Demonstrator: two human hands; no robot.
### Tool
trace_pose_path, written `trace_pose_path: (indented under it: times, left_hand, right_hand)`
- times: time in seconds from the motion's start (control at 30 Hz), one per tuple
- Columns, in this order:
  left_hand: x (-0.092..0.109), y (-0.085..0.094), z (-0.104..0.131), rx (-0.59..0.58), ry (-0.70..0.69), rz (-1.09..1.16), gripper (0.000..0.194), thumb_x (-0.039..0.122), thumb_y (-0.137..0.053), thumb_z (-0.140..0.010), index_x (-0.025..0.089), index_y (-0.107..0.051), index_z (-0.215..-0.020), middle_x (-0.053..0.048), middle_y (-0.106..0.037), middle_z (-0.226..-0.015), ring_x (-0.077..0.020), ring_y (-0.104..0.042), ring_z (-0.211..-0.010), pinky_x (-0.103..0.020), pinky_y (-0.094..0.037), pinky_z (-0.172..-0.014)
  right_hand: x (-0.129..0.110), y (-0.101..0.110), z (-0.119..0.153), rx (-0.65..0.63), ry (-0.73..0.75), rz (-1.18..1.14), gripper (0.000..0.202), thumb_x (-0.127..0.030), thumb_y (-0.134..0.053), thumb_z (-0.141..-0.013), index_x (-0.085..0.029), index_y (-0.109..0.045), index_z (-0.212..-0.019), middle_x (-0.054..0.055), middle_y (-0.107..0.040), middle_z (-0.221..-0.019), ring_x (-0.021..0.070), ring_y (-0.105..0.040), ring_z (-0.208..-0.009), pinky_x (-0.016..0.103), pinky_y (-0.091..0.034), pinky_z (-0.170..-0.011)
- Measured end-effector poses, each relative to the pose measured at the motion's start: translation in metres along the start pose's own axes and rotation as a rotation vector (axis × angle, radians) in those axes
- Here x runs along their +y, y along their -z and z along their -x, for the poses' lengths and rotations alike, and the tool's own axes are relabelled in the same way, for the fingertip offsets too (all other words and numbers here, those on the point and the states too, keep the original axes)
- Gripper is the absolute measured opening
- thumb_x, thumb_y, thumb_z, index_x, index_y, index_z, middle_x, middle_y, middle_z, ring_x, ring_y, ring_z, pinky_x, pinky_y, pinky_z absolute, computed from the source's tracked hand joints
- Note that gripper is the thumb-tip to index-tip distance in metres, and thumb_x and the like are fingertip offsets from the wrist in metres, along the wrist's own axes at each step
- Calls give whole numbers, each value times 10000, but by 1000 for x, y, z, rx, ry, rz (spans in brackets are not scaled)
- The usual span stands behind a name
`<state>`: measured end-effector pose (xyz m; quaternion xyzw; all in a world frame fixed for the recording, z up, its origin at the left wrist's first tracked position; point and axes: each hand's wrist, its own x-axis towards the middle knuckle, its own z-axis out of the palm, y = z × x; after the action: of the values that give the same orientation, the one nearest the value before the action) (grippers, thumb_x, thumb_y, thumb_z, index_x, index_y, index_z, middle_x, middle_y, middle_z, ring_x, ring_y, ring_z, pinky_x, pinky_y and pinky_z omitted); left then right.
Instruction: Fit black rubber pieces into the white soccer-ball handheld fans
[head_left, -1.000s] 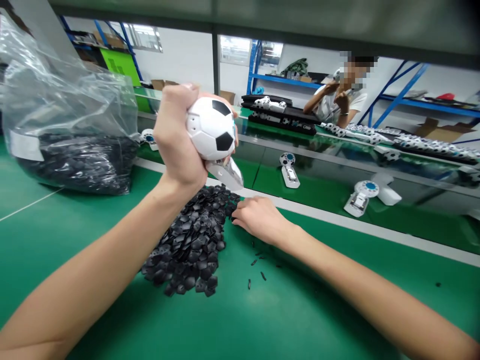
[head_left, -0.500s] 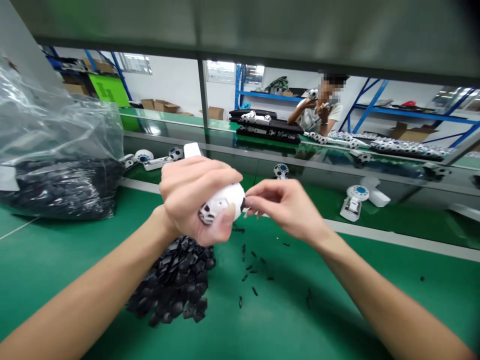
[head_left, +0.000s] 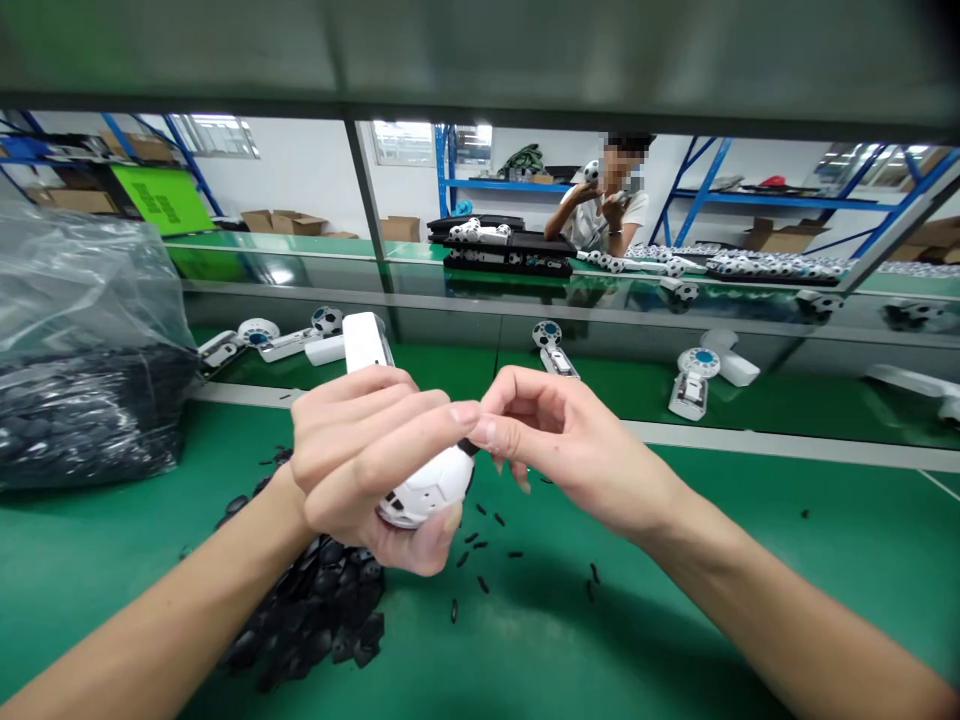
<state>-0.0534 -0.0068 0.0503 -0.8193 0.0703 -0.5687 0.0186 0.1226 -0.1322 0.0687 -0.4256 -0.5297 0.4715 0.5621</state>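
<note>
My left hand (head_left: 360, 430) is wrapped round a white soccer-ball-patterned device (head_left: 439, 485). Its round head faces down and towards the right, and the white handle (head_left: 365, 342) sticks up behind my knuckles. My right hand (head_left: 559, 435) meets the head's right edge, thumb and forefinger pinched on a small black piece (head_left: 467, 447). Fingertips hide most of that piece, so I cannot tell whether it is seated in the head. Below lies a heap of black patch-like pieces (head_left: 322, 610), partly behind my left forearm. Several small thin black parts (head_left: 480, 545) are scattered on the green table to its right.
A clear plastic bag (head_left: 82, 400) of black pieces stands at the left. Beyond the pale strip lie opened white devices (head_left: 690, 385) and another pair of halves (head_left: 551, 345). Across the bench a person (head_left: 604, 205) holds a ball-patterned part. A grey shelf (head_left: 480, 60) overhangs the top.
My view has shifted a little, moving the background left. Both hands sit slightly lower; the device's head has tilted, and my right fingertips are now against its upper right edge.
</note>
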Motion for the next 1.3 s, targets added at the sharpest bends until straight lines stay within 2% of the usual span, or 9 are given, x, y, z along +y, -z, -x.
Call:
trace_pose_path:
  times: [0.1, 0.23, 0.47, 0.6, 0.8, 0.93, 1.07, 1.17, 1.3]
  left_hand:
    - [8, -6, 5, 107, 283, 103, 353, 569, -763, -670, 423, -851, -979, -15, -791, -708, -279, -707, -536, -449, -579, -562]
    - [17, -25, 7, 301, 624, 307, 272, 461, -658, -857, 338, -845, -1011, -36, -776, -772, -239, -684, -634, -377, -532, -599]
    - [16, -47, -10, 425, 1467, 852, 403, 479, -579, -954, 167, -752, -765, -82, -712, -713, -174, -621, -526, -256, -502, -454]
    - [14, -43, -23, 442, 1812, 980, 507, 411, -477, -1068, 146, -732, -719, -115, -788, -932, -178, -744, -737, -237, -611, -578]
    - [14, -37, -33, 446, 1859, 1064, 269, 192, -591, -957, 155, -700, -714, -149, -799, -1113, -237, -795, -969, -306, -686, -779]
    - [13, -29, -34, 212, 1872, 1204, 140, 251, -665, -858, 160, -713, -763, -150, -785, -1003, -257, -761, -757, -349, -661, -565]
    - [16, -26, -32, 31, 1973, 1276, 49, 214, -688, -770, 174, -712, -785, -123, -746, -796, -262, -727, -651, -445, -695, -606]
    - [24, -31, -33, 147, 1983, 1268, 76, 123, -633, -764, 173, -689, -777, -99, -702, -697, -233, -714, -608, -376, -689, -568]
    - [21, -31, -40, 409, 1962, 1286, 180, 150, -585, -875, 155, -724, -989, -139, -758, -883, -235, -774, -756, -293, -687, -589]
  right_hand:
    - [7, 0, 1, 2, -67, -26, 321, -421, -896, -841, -199, -669, -797, -15, -674, -837, 121, -593, -752, 208, -493, -618]
    - [27, -15, -1, 85, -247, -386, 220, -370, -793, -942, -197, -678, -871, 46, -719, -1126, 164, -673, -1032, 261, -600, -839]
    - [38, -38, -11, 445, -371, -732, 231, -175, -624, -1065, -162, -658, -837, 42, -738, -907, 118, -719, -831, 261, -632, -851]
    - [44, -36, -10, 434, -315, -699, 243, -178, -681, -1034, -161, -660, -793, 22, -720, -849, 108, -693, -818, 277, -621, -942]
    - [61, -30, -8, 324, -61, -549, 335, -425, -883, -865, -178, -660, -823, -19, -663, -872, 110, -647, -854, 254, -621, -883]
    - [60, -21, -9, 307, 43, -429, 426, -546, -886, -820, -194, -652, -869, -21, -676, -870, 122, -672, -833, 277, -621, -870]
    - [49, -11, -15, 308, 84, -291, 446, -567, -889, -801, -196, -653, -874, -36, -673, -808, 96, -628, -650, 241, -580, -665]
    - [41, -6, -20, 308, 130, -225, 410, -530, -887, -815, -194, -658, -867, -34, -679, -787, 87, -607, -606, 225, -540, -600]
    - [34, 3, -21, 404, 232, -262, 340, -481, -857, -847, -201, -666, -870, 1, -709, -906, 134, -689, -838, 267, -605, -795]
